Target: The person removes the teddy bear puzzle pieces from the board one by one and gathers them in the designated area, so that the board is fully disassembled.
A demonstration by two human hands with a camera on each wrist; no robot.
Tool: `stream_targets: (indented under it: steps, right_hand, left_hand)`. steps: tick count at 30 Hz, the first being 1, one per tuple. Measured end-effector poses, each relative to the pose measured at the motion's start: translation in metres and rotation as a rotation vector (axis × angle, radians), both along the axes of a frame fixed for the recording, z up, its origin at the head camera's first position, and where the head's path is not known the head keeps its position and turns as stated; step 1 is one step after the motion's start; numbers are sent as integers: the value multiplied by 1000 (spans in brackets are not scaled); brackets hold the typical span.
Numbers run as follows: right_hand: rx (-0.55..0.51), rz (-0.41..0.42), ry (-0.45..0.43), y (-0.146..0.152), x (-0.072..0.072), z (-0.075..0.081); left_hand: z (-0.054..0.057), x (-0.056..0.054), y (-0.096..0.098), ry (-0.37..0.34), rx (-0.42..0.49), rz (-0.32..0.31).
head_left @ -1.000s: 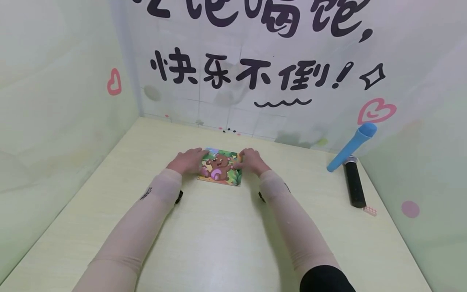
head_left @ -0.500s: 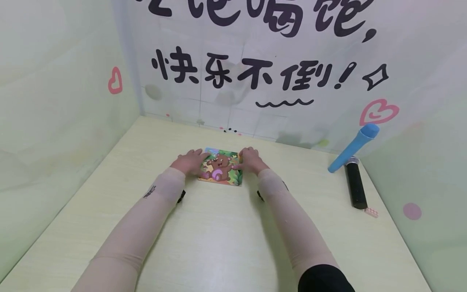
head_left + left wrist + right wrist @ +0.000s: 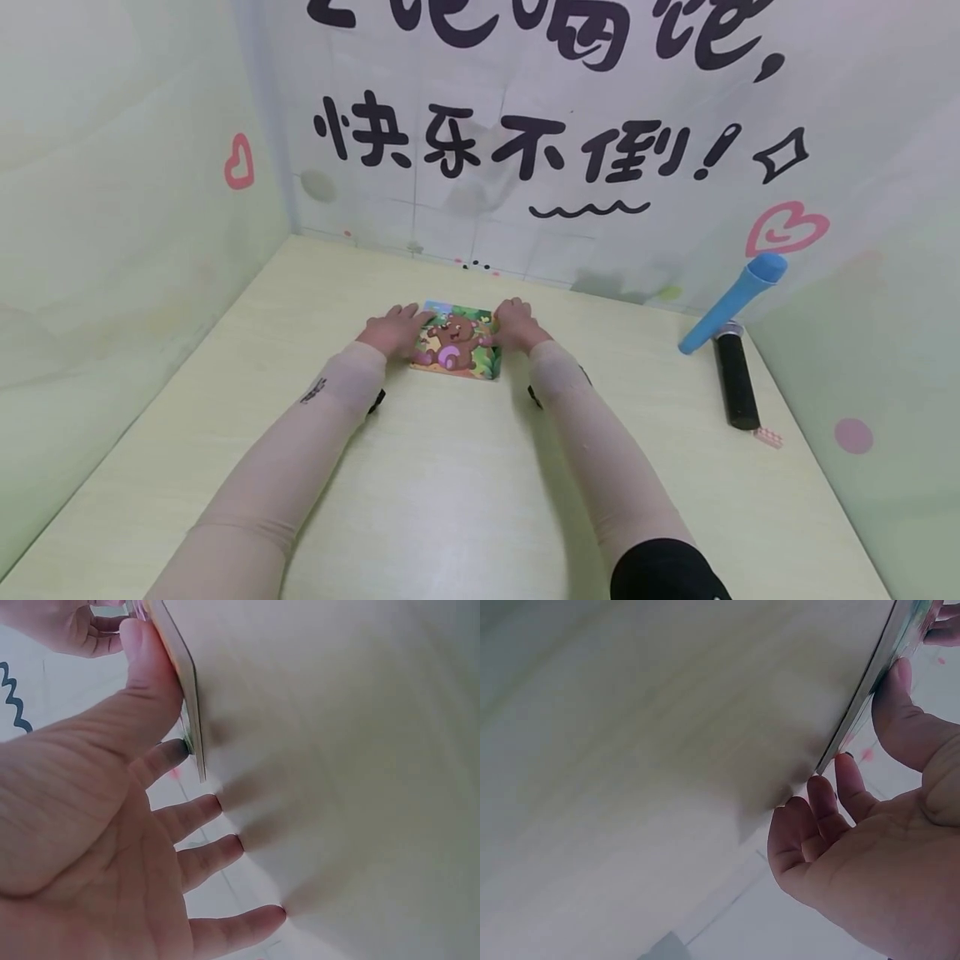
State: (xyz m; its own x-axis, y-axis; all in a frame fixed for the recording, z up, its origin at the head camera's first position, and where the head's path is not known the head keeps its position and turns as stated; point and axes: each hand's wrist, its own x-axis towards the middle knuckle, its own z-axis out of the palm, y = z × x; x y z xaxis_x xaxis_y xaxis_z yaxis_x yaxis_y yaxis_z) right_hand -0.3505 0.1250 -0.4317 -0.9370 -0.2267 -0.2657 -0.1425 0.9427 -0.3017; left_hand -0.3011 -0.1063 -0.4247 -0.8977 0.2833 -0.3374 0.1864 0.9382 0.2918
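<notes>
A flat square board (image 3: pixel 459 350) with a cartoon bear picture lies on the pale table. My left hand (image 3: pixel 394 330) is at its left side; in the left wrist view the thumb rests on the board's top and the index fingertip meets its edge (image 3: pixel 187 679), while the other fingers are spread with their tips at the tabletop. Opposite it, my right hand (image 3: pixel 517 325) touches the board's right side. The right wrist view shows that thumb on the board (image 3: pixel 890 645), the index fingertip near its corner and the remaining fingers bent against the table.
On the right of the table (image 3: pixel 442 500), a blue tapered stick (image 3: pixel 723 308) leans up across a black cylindrical handle (image 3: pixel 737 383). A small pink checked piece (image 3: pixel 768 437) lies beside the handle's end. Fabric walls with printed writing (image 3: pixel 532 146) enclose the back and sides.
Both hands and the board stay nearly in place. The left hand has shifted slightly and its fingers are a little more spread; the head view has moved slightly.
</notes>
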Motion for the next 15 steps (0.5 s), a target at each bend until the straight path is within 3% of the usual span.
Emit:
stream_targets:
  steps: [15]
  right_hand:
    - [-4, 10, 36, -2, 0, 0]
  left_hand:
    - [4, 2, 7, 9, -24, 23]
